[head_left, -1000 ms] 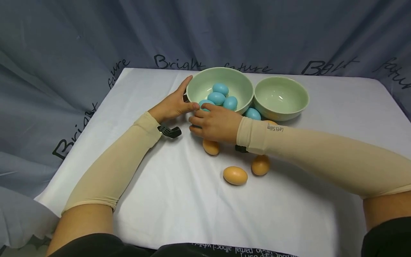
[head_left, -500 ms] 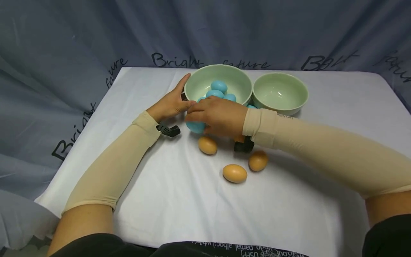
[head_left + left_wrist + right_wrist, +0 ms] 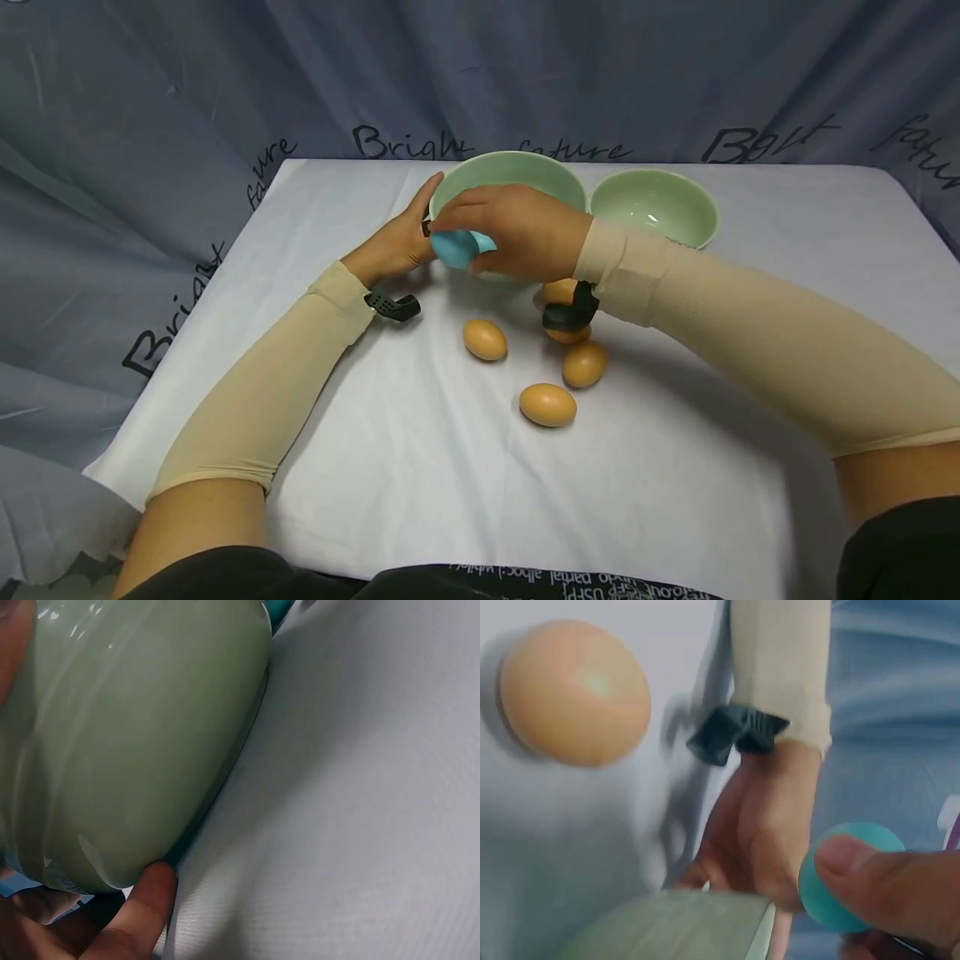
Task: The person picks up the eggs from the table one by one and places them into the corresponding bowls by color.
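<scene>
My right hand (image 3: 528, 232) pinches a blue egg (image 3: 452, 249) at the front rim of the left pale green bowl (image 3: 517, 167). A second, lighter blue patch shows just beside that egg; whether it is another egg, I cannot tell. In the right wrist view the thumb (image 3: 870, 877) presses on the blue egg (image 3: 826, 906). My left hand (image 3: 393, 243) holds the bowl's left side, thumb at the front. One of its fingertips (image 3: 154, 889) touches the lower wall of the bowl (image 3: 142, 750) in the left wrist view. The right hand hides the bowl's inside.
A smaller green bowl (image 3: 652, 200) stands right against the first. Several orange eggs lie in front of the bowls, among them one egg (image 3: 484, 339), another egg (image 3: 547, 405) and a third egg (image 3: 584, 364). White cloth (image 3: 360, 483) covers the table, and a grey curtain (image 3: 480, 75) hangs behind.
My right hand has picked up a blue egg in front of the left bowl and raised it to the rim. One orange egg has shifted left. The left hand stays on the bowl.
</scene>
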### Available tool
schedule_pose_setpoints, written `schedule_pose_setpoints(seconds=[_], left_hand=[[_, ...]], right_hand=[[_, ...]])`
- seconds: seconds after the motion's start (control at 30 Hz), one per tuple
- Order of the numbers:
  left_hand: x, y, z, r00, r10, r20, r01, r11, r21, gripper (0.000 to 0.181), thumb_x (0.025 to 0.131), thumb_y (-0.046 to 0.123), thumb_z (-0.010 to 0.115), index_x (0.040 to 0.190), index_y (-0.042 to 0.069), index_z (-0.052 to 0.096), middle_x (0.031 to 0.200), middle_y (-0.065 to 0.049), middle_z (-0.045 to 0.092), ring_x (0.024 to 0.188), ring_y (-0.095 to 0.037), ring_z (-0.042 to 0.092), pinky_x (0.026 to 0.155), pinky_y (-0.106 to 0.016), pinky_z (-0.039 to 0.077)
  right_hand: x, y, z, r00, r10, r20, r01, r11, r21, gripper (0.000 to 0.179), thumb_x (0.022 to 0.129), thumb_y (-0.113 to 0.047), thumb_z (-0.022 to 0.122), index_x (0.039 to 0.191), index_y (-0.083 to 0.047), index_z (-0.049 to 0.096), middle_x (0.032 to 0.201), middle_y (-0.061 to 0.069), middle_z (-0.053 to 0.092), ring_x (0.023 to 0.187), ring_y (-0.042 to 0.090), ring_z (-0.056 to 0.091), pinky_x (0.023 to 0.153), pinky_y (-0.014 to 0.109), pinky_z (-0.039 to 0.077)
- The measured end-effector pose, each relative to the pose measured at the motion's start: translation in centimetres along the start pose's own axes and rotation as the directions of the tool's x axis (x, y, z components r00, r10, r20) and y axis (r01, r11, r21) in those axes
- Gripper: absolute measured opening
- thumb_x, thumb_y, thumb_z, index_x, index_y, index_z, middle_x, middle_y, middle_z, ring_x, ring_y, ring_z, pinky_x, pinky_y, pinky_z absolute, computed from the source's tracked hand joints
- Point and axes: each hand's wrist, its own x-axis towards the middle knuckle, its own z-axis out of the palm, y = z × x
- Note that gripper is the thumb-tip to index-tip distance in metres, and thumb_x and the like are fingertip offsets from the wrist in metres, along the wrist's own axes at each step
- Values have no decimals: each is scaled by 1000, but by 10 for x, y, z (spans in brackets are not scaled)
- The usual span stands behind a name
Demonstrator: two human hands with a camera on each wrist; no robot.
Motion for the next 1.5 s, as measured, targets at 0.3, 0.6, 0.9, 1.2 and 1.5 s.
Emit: schedule_pose_setpoints(seconds=[0.3,0.6,0.9,1.2,1.5], left_hand=[[0,-1,0,1000,15,18,-14,997,-76,125,66,65,76,155,36,-6,158,-1,24,142,-18,28,117,-39,22],[-1,-1,2,1000,-12,-3,12,999,-50,128,64,69,74,156,32,-6,160,-4,17,143,-21,27,117,-37,24],[-1,1,2,999,-29,-23,28,999,-17,133,58,73,73,157,30,-6,162,-3,13,146,-20,23,118,-37,22],[0,0,2,999,-24,-24,24,1000,-11,137,53,77,70,156,31,-7,163,2,11,146,-18,22,118,-36,21],[0,1,3,999,-26,-30,26,1000,-4,136,54,76,70,156,30,-6,163,-2,11,147,-20,20,119,-37,19]], right_hand=[[-5,32,-12,964,264,-33,-259,959,116,64,82,-19,80,140,-17,53,140,0,54,119,17,58,95,30,50],[-6,67,-8,889,457,2,-452,879,150,66,83,-27,79,142,-20,50,135,2,58,120,21,58,98,36,49],[-14,91,-2,853,515,83,-519,855,27,65,85,-27,78,142,-14,51,134,9,60,118,28,59,102,44,44],[-14,95,0,820,527,224,-525,848,-76,63,85,-33,76,138,-7,54,134,13,60,124,30,54,107,46,39],[-4,96,9,774,575,263,-560,817,-138,54,85,-47,72,120,-6,68,110,10,70,104,27,61,99,44,45]])
